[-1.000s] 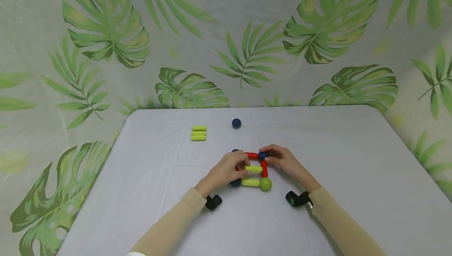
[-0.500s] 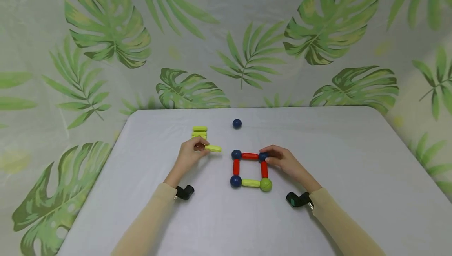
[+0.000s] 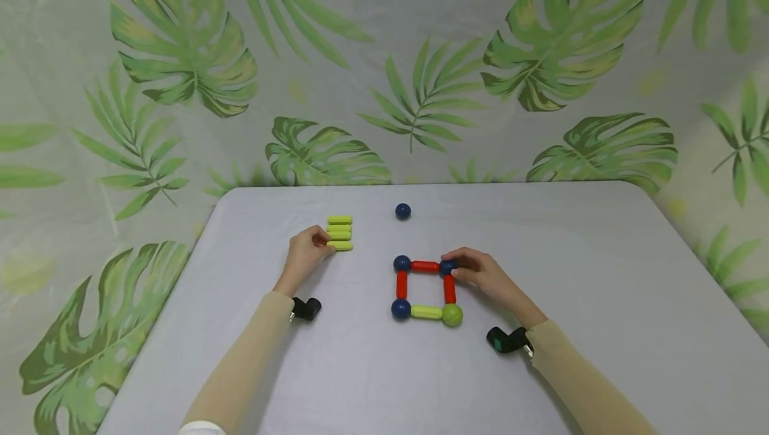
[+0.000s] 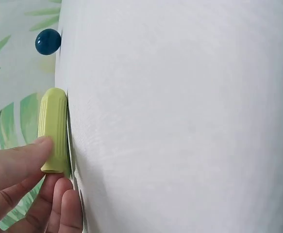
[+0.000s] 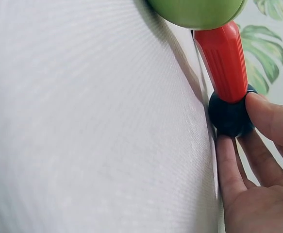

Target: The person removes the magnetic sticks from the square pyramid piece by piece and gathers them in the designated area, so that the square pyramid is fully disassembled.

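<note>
My left hand (image 3: 305,255) pinches a ribbed yellow-green building rod (image 3: 343,246) between thumb and fingers at its left end; the left wrist view shows the rod (image 4: 55,116) close by the tablecloth. Right behind it lie three matching rods (image 3: 339,228) in a row. My right hand (image 3: 483,278) grips a dark blue ball (image 3: 446,266) at the far right corner of a square frame. Red rods (image 3: 425,266) form three sides, and a yellow-green rod (image 3: 426,312) forms the near side. Blue balls (image 3: 401,309) mark the left corners; a green ball (image 3: 452,315) is near right.
A lone dark blue ball (image 3: 403,211) stands near the far edge of the white-covered table (image 3: 571,241). Behind the table hangs a leaf-patterned cloth (image 3: 432,75). A black camera is strapped to each wrist.
My left hand has carried the yellow-green rod leftward from over the square to the front of the rod row. The right hand stays on its blue ball.
</note>
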Demonstrator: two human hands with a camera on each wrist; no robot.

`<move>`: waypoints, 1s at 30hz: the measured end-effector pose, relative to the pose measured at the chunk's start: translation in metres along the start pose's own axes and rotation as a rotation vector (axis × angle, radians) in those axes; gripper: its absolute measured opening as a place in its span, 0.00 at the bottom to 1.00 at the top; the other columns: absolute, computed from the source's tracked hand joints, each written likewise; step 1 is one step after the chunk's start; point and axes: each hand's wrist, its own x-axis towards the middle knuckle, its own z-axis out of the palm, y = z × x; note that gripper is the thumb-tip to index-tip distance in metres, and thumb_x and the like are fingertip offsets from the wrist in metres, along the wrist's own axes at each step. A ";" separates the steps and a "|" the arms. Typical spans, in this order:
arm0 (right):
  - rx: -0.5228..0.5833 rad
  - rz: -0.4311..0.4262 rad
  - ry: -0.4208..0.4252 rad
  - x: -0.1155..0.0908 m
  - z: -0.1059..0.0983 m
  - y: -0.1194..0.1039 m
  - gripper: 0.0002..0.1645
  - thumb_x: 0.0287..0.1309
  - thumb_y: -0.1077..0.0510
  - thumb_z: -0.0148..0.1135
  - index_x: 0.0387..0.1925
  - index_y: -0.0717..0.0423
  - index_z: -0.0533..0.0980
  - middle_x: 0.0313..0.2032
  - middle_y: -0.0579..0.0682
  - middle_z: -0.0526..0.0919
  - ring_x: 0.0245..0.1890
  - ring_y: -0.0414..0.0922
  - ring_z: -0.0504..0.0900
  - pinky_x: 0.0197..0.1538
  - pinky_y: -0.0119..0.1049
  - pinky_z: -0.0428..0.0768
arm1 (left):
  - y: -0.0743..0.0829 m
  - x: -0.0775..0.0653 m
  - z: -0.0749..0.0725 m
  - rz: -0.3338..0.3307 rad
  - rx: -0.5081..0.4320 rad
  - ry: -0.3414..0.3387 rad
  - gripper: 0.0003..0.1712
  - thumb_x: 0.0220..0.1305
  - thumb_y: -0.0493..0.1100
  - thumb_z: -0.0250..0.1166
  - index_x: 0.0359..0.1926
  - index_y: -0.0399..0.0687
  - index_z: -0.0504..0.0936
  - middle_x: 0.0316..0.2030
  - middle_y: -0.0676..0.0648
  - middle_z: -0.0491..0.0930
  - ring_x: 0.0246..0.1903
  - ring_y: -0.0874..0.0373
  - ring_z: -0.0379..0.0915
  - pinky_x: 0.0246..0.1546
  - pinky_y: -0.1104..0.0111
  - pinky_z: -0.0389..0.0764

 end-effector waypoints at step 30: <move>0.026 0.006 -0.007 0.000 -0.001 0.001 0.18 0.64 0.64 0.58 0.55 0.62 0.74 0.55 0.60 0.75 0.55 0.55 0.73 0.59 0.50 0.70 | 0.059 -0.007 0.057 0.274 -0.150 -0.698 0.22 0.66 0.35 0.60 0.61 0.43 0.73 0.56 0.43 0.74 0.39 0.55 0.77 0.38 0.68 0.79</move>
